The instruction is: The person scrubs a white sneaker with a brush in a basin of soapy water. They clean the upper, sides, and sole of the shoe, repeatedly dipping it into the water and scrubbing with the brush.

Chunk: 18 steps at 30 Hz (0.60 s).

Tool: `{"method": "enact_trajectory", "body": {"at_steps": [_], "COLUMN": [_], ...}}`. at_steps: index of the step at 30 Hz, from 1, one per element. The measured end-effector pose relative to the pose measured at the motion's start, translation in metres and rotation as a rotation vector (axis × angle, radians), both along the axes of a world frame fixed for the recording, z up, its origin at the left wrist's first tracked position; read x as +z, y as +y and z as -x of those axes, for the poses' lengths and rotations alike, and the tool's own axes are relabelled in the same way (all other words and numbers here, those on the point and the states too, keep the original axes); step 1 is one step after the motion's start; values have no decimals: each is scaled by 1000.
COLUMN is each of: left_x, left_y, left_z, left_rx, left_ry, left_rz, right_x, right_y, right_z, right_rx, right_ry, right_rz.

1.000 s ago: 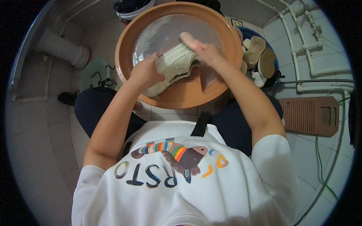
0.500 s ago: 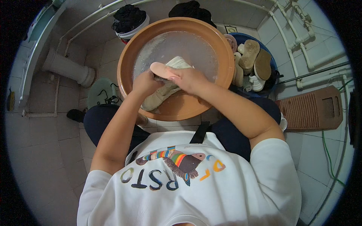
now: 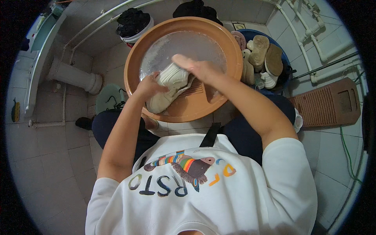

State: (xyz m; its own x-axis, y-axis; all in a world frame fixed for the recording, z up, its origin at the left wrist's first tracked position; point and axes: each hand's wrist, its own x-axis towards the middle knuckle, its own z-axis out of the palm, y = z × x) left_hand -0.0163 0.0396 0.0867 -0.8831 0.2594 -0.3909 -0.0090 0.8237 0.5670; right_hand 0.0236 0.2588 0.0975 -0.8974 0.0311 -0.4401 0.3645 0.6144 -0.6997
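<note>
Over the near side of an orange basin I hold a wet white shoe, tilted with one end toward my lap. My left hand grips its left side, fingers partly hidden behind it. Above the far end of the shoe, my right hand is closed around a pink scrubbing brush with a rounded end; its underside is hidden. Cloudy, sudsy water fills the far part of the basin. A ribbed washboard slope is moulded into its near right side.
At the right of the basin, a blue tub holds several shoes. A brown washboard leans farther right. Behind stand a white bucket of dark cloth and another dark heap. A pale green basin sits left; white pipes line the wall.
The shoe has turned, so more of its white upper shows instead of its beige sole. My right hand has moved slightly up and right with the brush; the washboard slope is now uncovered.
</note>
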Motion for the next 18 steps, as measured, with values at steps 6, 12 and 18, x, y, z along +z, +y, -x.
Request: {"method": "enact_trajectory", "body": {"at_steps": [6,12,18], "left_x": [-12,-26,12], "left_y": [6,-11,2], "left_z": [-4,-1,-18], "left_rx": [-5,70,185], "left_ry": [166,157,-20], "left_rz": [67,-142,-786], "right_x": [-27,-11,-40], "right_y": [-11,33,48], "right_z": [-4,18,33], "right_rx": [75,-21,-329], "right_ry": [140,100,144], "right_rz": [-13,98,761]}}
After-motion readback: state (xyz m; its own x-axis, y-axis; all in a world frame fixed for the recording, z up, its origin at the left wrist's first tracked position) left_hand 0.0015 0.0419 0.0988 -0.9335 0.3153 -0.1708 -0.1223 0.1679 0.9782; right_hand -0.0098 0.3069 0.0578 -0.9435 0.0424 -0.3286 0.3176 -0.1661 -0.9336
